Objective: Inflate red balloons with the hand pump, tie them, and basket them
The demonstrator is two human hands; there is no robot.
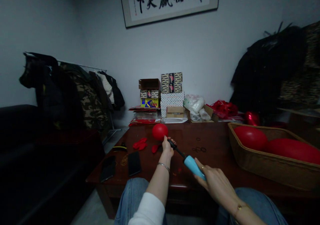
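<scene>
A small, round, partly filled red balloon [160, 132] sits on the black nozzle end of a hand pump [192, 166]. My left hand [168, 145] is closed around that end, where the balloon's neck meets the nozzle; the neck itself is hidden by my fingers. Between my hands the pump's dark rod is showing. My right hand [217, 181] is wrapped around the light blue barrel, lower and to the right. Beyond my left wrist, flat red balloons [140, 144] lie on the brown table [186, 141].
At right stands a wicker basket [265, 163] with inflated red balloons. Two dark phones [134, 163] and yellow rubber bands [124, 160] lie at the table's left. Dark rings [199, 149] lie further right. Stacked boxes [172, 99] and plastic bags [194, 103] line the back.
</scene>
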